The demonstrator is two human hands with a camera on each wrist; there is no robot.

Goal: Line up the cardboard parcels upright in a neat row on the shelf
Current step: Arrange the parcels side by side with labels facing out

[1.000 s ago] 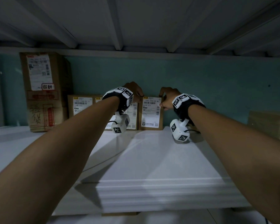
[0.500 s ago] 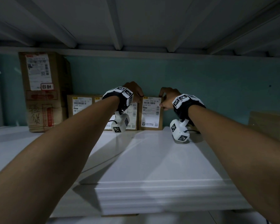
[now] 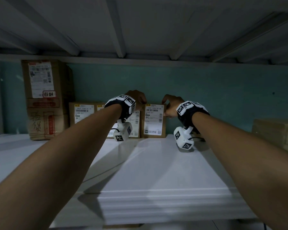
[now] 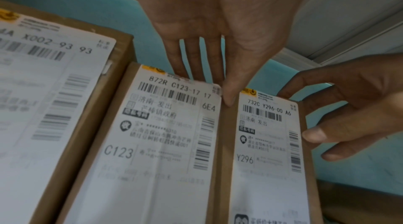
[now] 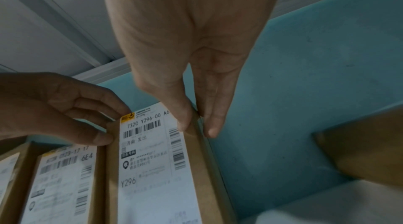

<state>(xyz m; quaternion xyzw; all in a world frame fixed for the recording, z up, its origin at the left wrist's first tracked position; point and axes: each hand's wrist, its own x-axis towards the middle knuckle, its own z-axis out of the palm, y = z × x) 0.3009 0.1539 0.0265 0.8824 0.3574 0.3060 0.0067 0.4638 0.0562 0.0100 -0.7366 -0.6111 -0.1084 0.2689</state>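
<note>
The parcel (image 3: 154, 121) marked Y296 is plain brown cardboard, matt and faintly fibrous, and its face carries a smooth white paper label (image 4: 269, 150) with black print. The parcel left of it (image 4: 152, 141), marked C123, has the same dull cardboard and a paper label lifting slightly at its top right corner. Further left of the Y296 parcel, the tall box (image 3: 45, 100) is creased cardboard with glossy tape. The shelf (image 3: 156, 171) beneath looks smooth, white and slightly shiny. The wall (image 3: 206, 97) behind is matt teal.
</note>
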